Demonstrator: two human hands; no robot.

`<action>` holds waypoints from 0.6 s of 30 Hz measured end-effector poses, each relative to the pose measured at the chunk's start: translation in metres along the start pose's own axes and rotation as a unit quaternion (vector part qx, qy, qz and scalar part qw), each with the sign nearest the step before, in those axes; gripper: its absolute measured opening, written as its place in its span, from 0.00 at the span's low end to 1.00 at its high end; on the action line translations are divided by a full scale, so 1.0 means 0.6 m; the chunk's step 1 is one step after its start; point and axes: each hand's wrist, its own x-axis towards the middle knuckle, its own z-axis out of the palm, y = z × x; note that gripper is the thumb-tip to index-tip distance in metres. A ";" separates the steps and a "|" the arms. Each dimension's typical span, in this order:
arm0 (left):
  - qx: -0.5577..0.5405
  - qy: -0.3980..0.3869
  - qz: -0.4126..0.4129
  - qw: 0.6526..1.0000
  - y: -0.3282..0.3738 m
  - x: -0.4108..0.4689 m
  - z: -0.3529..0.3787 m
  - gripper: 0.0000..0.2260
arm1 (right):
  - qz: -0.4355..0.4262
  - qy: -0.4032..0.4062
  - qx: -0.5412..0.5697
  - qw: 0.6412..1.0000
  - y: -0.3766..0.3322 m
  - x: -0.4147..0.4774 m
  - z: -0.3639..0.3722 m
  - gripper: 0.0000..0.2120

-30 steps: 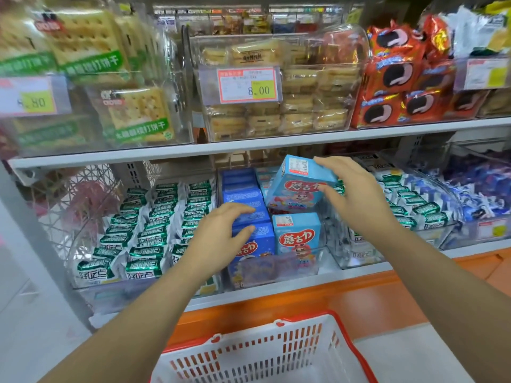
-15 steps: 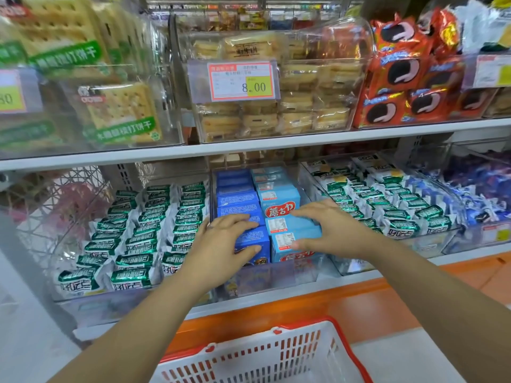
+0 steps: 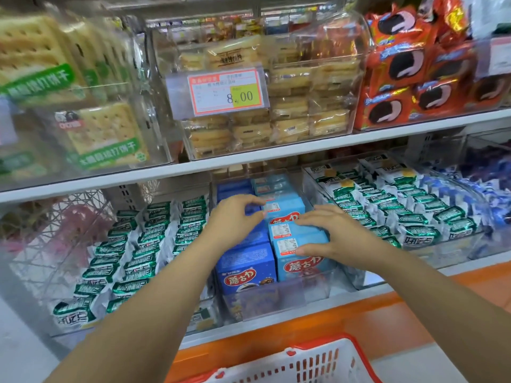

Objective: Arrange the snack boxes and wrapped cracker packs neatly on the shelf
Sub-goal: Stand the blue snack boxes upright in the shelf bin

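Note:
Light blue snack boxes [image 3: 301,268] stand in a row beside dark blue snack boxes [image 3: 246,272] inside a clear bin [image 3: 276,299] on the lower shelf. My left hand [image 3: 235,221] reaches over the dark blue row and pinches the left top corner of a light blue box further back [image 3: 287,210]. Over the front light blue boxes lies my right hand [image 3: 334,234], its fingers spread on their tops and its thumb on the front one. Green-and-white wrapped cracker packs lie in rows in bins to the left [image 3: 138,258] and right [image 3: 401,211].
A red and white shopping basket [image 3: 318,363] sits below, in front of the orange ledge [image 3: 359,322]. The upper shelf [image 3: 276,156] carries clear bins of cracker packs [image 3: 102,134], a price tag [image 3: 225,91] and orange-red cookie packs [image 3: 414,78]. Blue packs [image 3: 484,183] fill the far right bin.
My right hand set the light blue box it carried down into the row and now rests on it. My left hand moved from the dark blue boxes back to a light blue box.

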 end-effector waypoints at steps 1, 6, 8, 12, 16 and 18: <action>0.012 -0.013 0.004 1.000 0.003 0.018 0.002 0.12 | -0.003 0.001 0.003 1.000 0.002 0.000 0.000 0.33; 0.093 -0.101 -0.004 0.990 0.003 0.083 0.015 0.20 | -0.011 -0.007 0.022 1.000 0.011 -0.004 -0.001 0.34; 0.131 -0.124 -0.003 0.984 0.002 0.097 0.019 0.23 | -0.017 -0.006 0.018 1.000 0.012 -0.004 0.001 0.36; 0.177 -0.148 0.017 0.973 0.004 0.103 0.021 0.24 | -0.019 -0.003 0.015 1.000 0.013 -0.004 0.003 0.34; 0.100 -0.114 0.036 0.988 0.015 0.081 0.000 0.20 | -0.008 -0.008 0.018 1.000 0.010 -0.005 0.003 0.34; 0.039 -0.066 0.047 0.996 0.023 0.054 -0.017 0.21 | 0.008 -0.003 0.020 1.000 0.007 -0.005 0.005 0.34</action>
